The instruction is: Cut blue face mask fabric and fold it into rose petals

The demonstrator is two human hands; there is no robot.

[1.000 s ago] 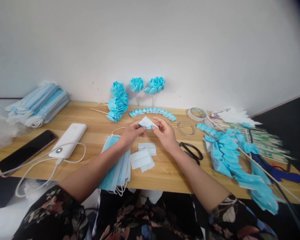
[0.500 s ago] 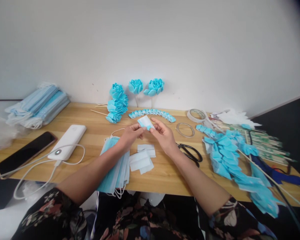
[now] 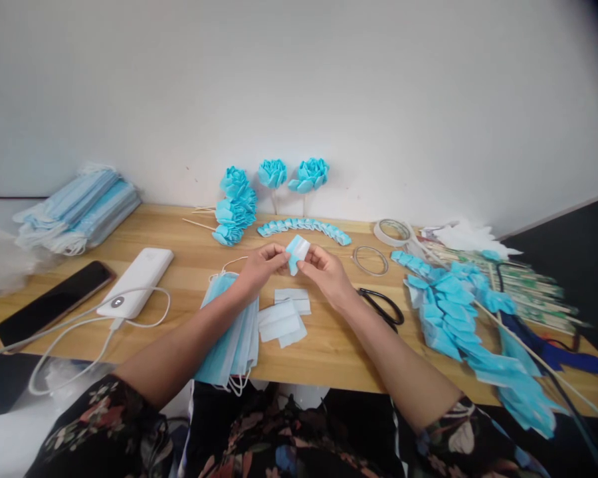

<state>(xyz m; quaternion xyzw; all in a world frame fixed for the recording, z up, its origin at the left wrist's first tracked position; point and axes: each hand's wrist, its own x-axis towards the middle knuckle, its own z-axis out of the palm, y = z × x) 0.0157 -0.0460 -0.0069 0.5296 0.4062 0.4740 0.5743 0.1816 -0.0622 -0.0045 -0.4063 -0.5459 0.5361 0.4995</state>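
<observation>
Between both hands, a small piece of blue and white mask fabric [image 3: 298, 253] is held up above the table, partly folded. My left hand [image 3: 265, 267] pinches its left side with thumb and finger. On the other side, my right hand [image 3: 325, 271] grips its lower right edge, thumb in front. Below the hands lie several cut white fabric pieces [image 3: 282, 322]. A pile of blue face masks [image 3: 232, 325] with white ear loops sits under my left forearm. Black-handled scissors [image 3: 386, 307] rest beside my right wrist, their blades hidden.
Blue fabric flowers on sticks [image 3: 311, 175] stand against the wall, others lying nearby [image 3: 235, 212]. A curved row of folded petals [image 3: 303, 226], a tape roll [image 3: 393, 232] and a wire coil [image 3: 370, 261] lie behind. A power bank [image 3: 138, 282] and phone [image 3: 54, 302] are left; petal strips [image 3: 443, 312] right.
The fabric piece has been turned in my fingers, so more of its blue side shows on the left. Both hands have shifted their grip slightly and stay in nearly the same place.
</observation>
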